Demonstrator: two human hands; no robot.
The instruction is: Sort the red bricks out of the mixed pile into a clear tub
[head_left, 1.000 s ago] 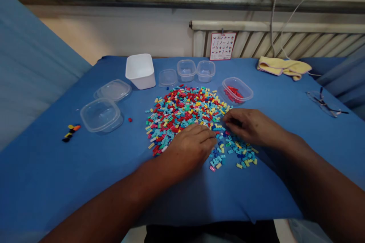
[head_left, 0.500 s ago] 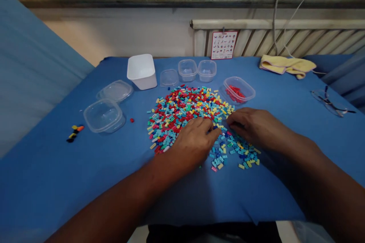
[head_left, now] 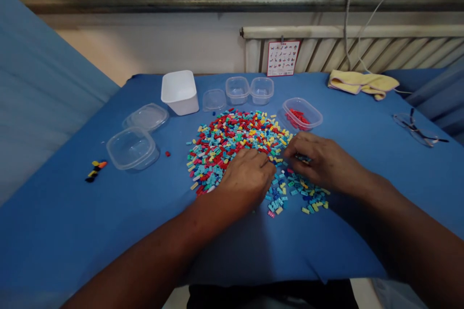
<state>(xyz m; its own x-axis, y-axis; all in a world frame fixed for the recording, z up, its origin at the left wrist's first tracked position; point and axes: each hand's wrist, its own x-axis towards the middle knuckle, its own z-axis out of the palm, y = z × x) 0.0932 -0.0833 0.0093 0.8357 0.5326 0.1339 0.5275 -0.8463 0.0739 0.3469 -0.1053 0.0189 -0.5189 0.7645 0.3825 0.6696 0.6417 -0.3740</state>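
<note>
Bricks [head_left: 232,140] lie heaped under the curled left hand [head_left: 248,176]. The right hand [head_left: 311,159] bends beside them; either grip's contents are unclear.

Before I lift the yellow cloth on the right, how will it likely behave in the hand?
The yellow cloth looks floppy: it lies in loose, uneven folds, so it would probably sag or unfold. It seems thin and soft, so likely light and unlikely to roll.
</note>
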